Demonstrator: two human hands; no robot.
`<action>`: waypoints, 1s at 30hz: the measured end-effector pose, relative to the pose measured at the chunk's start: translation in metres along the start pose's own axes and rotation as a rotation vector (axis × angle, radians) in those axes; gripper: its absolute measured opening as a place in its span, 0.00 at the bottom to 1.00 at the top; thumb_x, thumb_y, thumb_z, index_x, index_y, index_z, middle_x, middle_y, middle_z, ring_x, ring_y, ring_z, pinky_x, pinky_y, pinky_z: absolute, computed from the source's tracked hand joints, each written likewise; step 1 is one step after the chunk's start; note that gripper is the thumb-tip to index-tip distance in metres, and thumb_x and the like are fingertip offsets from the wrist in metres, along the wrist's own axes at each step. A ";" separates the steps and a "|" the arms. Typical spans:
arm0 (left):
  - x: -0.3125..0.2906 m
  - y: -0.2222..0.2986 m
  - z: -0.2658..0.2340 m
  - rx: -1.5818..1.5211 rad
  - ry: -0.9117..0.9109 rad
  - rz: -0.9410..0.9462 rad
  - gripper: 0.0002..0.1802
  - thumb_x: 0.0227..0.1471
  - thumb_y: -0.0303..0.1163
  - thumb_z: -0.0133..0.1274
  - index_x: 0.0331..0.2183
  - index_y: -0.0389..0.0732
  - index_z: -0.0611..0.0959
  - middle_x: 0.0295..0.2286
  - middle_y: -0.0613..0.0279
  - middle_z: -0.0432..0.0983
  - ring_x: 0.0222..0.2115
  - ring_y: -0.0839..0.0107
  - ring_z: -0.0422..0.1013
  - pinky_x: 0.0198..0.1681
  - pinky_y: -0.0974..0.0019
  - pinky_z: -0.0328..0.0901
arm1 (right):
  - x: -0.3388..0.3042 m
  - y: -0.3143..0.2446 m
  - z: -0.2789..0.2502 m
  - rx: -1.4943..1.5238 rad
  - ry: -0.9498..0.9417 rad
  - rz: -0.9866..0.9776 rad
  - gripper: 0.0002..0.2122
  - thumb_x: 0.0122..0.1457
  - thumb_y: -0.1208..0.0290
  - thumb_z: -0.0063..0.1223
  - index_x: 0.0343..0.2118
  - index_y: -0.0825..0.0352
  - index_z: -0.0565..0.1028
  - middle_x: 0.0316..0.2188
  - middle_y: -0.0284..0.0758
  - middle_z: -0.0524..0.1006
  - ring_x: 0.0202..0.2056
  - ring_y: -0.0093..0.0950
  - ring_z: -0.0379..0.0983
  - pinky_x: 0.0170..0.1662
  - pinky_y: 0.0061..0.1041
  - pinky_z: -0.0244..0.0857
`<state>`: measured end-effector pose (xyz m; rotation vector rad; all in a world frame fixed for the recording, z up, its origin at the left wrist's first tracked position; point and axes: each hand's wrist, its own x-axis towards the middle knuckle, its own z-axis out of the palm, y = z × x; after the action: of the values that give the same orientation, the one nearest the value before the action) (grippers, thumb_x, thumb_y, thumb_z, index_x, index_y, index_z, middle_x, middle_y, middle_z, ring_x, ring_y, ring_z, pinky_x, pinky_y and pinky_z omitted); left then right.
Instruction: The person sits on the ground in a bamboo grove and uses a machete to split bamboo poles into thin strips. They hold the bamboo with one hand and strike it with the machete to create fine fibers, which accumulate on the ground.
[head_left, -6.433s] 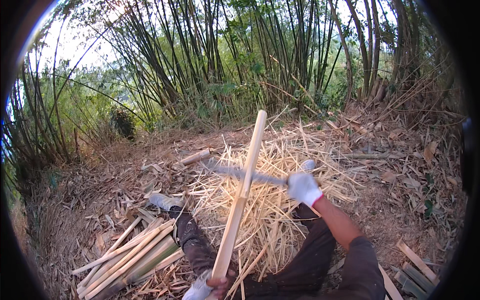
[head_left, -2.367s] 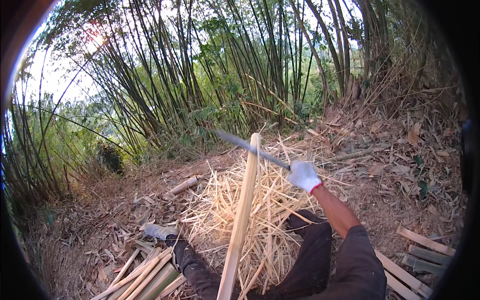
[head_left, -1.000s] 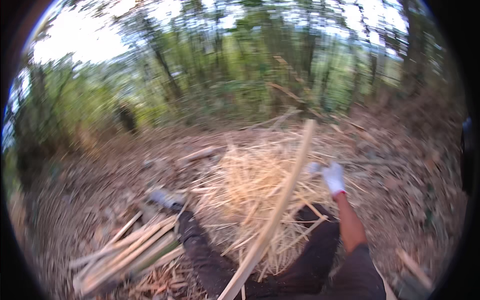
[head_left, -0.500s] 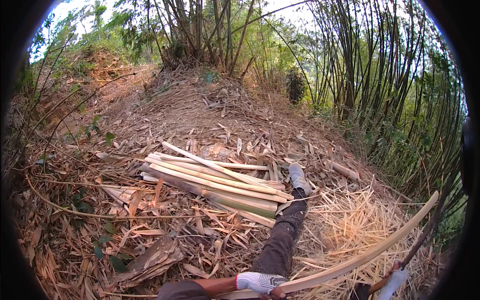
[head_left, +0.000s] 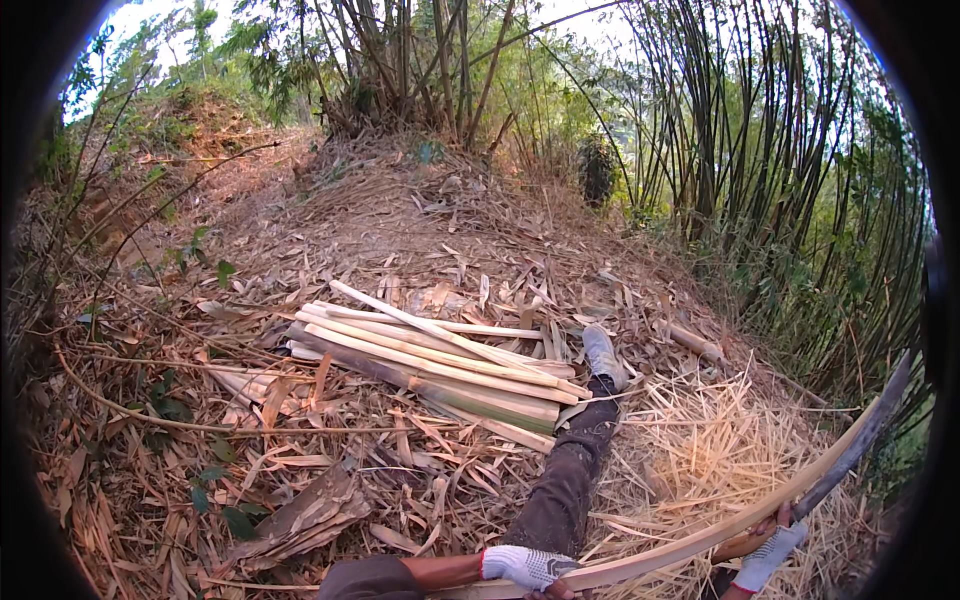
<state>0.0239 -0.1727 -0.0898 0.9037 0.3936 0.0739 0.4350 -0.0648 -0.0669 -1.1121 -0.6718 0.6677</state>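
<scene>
In a white knit glove with a dark dotted grip, my left hand (head_left: 528,566) is closed around a long, pale split bamboo strip (head_left: 690,548) at the lower middle. The strip curves away to the upper right. At the lower right my gloved right hand (head_left: 772,552) grips the wooden handle of a long knife (head_left: 848,468). Its dark blade runs up alongside the strip's far part, seemingly against its outer side. A heap of thin bamboo shavings (head_left: 725,440) lies beyond the strip. My outstretched leg (head_left: 565,475) separates that heap from a pile of split bamboo pieces (head_left: 450,370).
Dry leaves cover the sloping ground (head_left: 400,240). A bamboo clump (head_left: 400,70) rises at the back, and dense bamboo stems (head_left: 730,130) line the right. Thin bent branches (head_left: 150,425) cross the left side. A flat bark piece (head_left: 305,520) lies at the lower left.
My right hand has moved up and left with the knife. The blade has turned to show its broad face and come alongside the strip. My left hand keeps its hold on the strip.
</scene>
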 end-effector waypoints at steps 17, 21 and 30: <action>0.090 0.051 -0.014 -0.164 0.034 0.167 0.28 0.55 0.48 0.54 0.47 0.35 0.72 0.34 0.62 0.74 0.30 0.77 0.72 0.31 0.75 0.69 | -0.049 0.010 0.029 0.039 -0.183 0.177 0.10 0.55 0.71 0.58 0.31 0.69 0.68 0.11 0.32 0.68 0.09 0.24 0.63 0.12 0.22 0.59; 0.117 0.044 -0.023 -0.183 0.004 0.136 0.27 0.54 0.44 0.56 0.48 0.35 0.72 0.24 0.68 0.72 0.21 0.79 0.70 0.21 0.76 0.67 | -0.047 -0.017 0.027 -0.127 -0.142 0.176 0.11 0.53 0.70 0.61 0.30 0.68 0.69 0.12 0.32 0.68 0.10 0.23 0.64 0.12 0.22 0.59; 0.095 0.106 -0.047 -0.171 0.317 0.011 0.20 0.56 0.34 0.55 0.48 0.38 0.70 0.20 0.72 0.65 0.15 0.82 0.60 0.16 0.76 0.58 | -0.037 -0.042 -0.015 -1.403 -0.195 -0.484 0.11 0.45 0.67 0.59 0.29 0.69 0.75 0.22 0.44 0.76 0.27 0.42 0.75 0.32 0.38 0.68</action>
<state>0.1058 -0.0506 -0.0623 0.7255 0.6669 0.2596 0.4295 -0.1142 -0.0367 -2.0367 -1.6163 -0.2467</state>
